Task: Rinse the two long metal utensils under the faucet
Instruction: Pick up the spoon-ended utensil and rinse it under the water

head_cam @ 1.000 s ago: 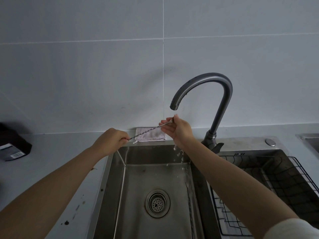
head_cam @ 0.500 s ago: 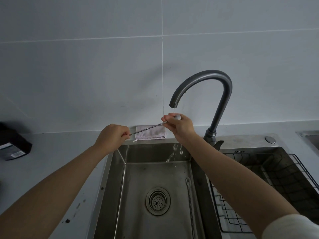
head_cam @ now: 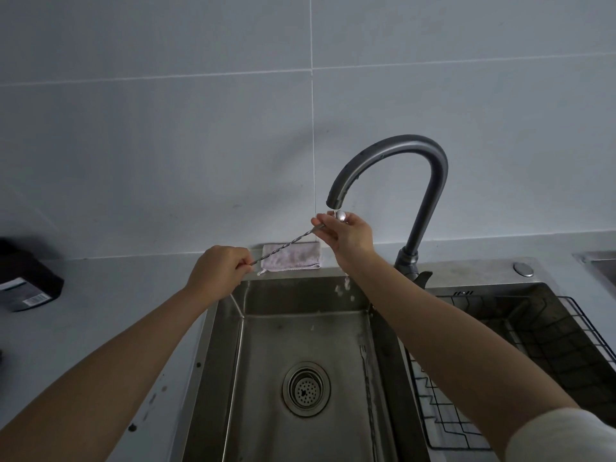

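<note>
Just under faucet (head_cam: 400, 145), twisted spoon (head_cam: 286, 244).

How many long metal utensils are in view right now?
2. The held utensil spans left hand and right hand, one end under the faucet. The second utensil lies on the sink floor by its right wall. No others visible.

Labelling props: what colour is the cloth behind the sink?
Pale pink cloth, seen best in the head view.
</note>
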